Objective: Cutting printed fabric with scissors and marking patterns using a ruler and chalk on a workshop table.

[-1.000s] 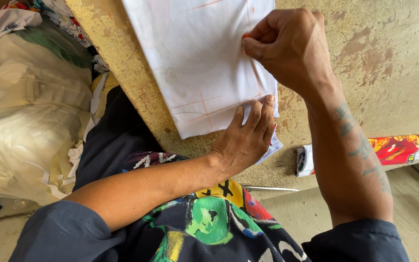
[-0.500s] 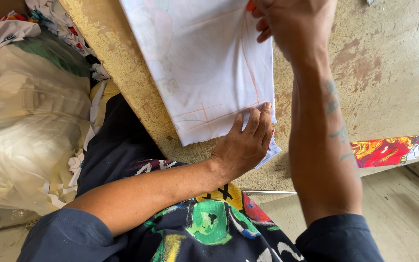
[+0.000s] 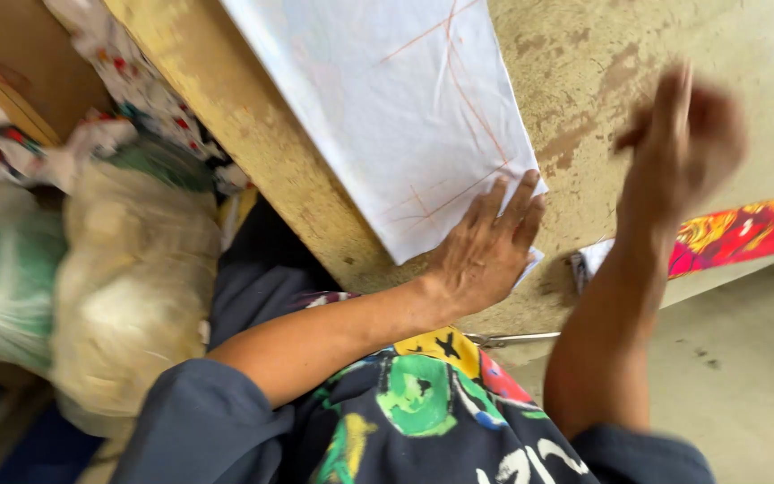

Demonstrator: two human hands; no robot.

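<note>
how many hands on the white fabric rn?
1. The left hand lies flat on the near corner of the white marked fabric sheet. The right hand is blurred, raised over the bare beige worktable, off the fabric.

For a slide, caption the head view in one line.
Left hand pins marked white cloth to a worn table; right hand lifted, blurred, empty.

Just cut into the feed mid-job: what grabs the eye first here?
A folded white cloth marked with thin orange lines lies on the worn tan table at top centre. The left hand presses flat on its near corner, while the right hand hangs blurred above the table, holding nothing visible. A bright red printed fabric lies at the right edge.
</note>
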